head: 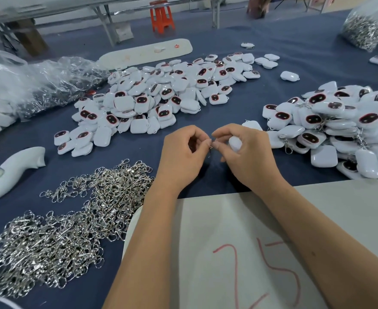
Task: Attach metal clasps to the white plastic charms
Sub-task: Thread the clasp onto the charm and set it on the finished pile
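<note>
Fingertips of left hand (181, 156) and right hand (246, 152) meet, pinching a small metal clasp (210, 147) between them. Right fingers also curl round a white charm (235, 142), just right of the pinch.

White plastic charms: rounded squares, many showing a dark red-rimmed face. One loose heap (161, 97) lies at centre of the desk; a second heap (330, 128) lies at right (metal clasps hang from several). One charm (235, 142) is held in the right hand. Metal clasps: silver, tangled in a spread pile (72, 219) at lower left.
</note>
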`<state>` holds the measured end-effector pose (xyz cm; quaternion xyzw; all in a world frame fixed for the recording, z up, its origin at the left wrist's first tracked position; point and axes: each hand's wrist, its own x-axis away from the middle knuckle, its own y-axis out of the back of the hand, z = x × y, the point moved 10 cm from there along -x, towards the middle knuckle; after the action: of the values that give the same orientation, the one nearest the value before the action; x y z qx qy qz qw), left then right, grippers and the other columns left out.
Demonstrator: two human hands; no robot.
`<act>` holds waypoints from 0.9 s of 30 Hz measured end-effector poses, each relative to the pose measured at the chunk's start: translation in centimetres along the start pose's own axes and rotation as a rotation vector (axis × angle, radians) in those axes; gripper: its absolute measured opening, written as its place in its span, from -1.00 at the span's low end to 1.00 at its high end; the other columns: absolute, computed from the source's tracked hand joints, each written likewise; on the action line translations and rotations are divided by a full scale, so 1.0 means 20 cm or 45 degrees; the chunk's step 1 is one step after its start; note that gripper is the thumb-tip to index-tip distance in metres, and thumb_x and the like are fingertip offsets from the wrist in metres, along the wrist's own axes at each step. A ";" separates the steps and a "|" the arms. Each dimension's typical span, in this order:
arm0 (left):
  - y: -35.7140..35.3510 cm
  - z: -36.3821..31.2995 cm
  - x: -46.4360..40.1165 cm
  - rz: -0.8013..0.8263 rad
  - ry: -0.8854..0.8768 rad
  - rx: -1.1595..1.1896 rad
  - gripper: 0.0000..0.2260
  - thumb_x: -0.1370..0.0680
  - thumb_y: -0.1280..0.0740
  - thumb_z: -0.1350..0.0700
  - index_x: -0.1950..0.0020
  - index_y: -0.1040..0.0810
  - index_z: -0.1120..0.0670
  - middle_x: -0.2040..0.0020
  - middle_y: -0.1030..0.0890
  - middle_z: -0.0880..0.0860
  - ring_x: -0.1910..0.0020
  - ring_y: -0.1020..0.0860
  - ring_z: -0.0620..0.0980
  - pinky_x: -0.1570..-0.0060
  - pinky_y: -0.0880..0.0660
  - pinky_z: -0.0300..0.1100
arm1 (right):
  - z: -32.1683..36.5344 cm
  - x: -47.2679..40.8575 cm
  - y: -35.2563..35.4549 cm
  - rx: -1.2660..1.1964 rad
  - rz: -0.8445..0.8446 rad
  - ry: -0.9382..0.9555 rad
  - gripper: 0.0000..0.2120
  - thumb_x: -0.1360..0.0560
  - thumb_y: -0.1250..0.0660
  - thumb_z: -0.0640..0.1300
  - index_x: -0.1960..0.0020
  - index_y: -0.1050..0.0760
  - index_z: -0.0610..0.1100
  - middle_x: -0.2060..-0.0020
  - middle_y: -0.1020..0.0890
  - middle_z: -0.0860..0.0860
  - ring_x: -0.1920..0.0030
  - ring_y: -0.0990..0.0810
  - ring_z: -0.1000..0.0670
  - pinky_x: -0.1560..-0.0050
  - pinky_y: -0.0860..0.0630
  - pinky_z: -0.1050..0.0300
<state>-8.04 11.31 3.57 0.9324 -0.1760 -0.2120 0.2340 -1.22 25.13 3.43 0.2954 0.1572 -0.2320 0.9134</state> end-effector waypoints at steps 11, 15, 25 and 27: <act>-0.01 -0.02 0.00 0.030 0.009 0.133 -0.90 -0.56 -0.42 0.24 0.13 -0.64 0.08 0.22 -0.66 -0.07 0.20 -0.61 -0.05 0.10 -0.55 -0.19 | -0.08 -0.02 -0.01 -0.255 0.084 -0.138 -0.87 -0.57 -0.47 -0.20 0.11 -0.69 0.00 0.30 -0.68 0.16 0.44 -0.56 0.11 0.31 -0.49 0.34; -0.01 -0.01 0.00 0.073 0.008 0.176 -0.88 -0.57 -0.39 0.27 0.12 -0.65 0.09 0.26 -0.66 -0.05 0.24 -0.63 -0.06 0.06 -0.60 -0.09 | -0.05 -0.01 0.00 -0.261 0.059 -0.073 -0.85 -0.58 -0.46 -0.25 0.09 -0.70 -0.02 0.24 -0.69 0.11 0.41 -0.54 0.13 0.30 -0.48 0.34; -0.01 0.00 0.00 0.096 -0.018 0.180 -0.88 -0.57 -0.41 0.25 0.11 -0.67 0.06 0.26 -0.67 -0.02 0.25 -0.62 -0.09 0.09 -0.58 -0.11 | -0.04 -0.01 0.01 -0.316 0.060 -0.042 -0.87 -0.57 -0.46 -0.29 0.07 -0.71 -0.09 0.19 -0.70 0.15 0.38 -0.55 0.12 0.28 -0.47 0.36; -0.01 -0.01 -0.01 0.100 -0.024 0.185 -0.86 -0.58 -0.41 0.25 0.11 -0.67 0.04 0.26 -0.67 -0.02 0.25 -0.62 -0.10 0.11 -0.56 -0.19 | -0.05 -0.01 0.01 -0.329 0.063 -0.054 -0.86 -0.57 -0.45 -0.28 0.07 -0.71 -0.08 0.20 -0.70 0.14 0.39 -0.55 0.12 0.29 -0.48 0.34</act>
<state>-8.02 11.58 3.57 0.9372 -0.2297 -0.1982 0.1720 -1.42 25.84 2.87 0.1741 0.1591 -0.1933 0.9524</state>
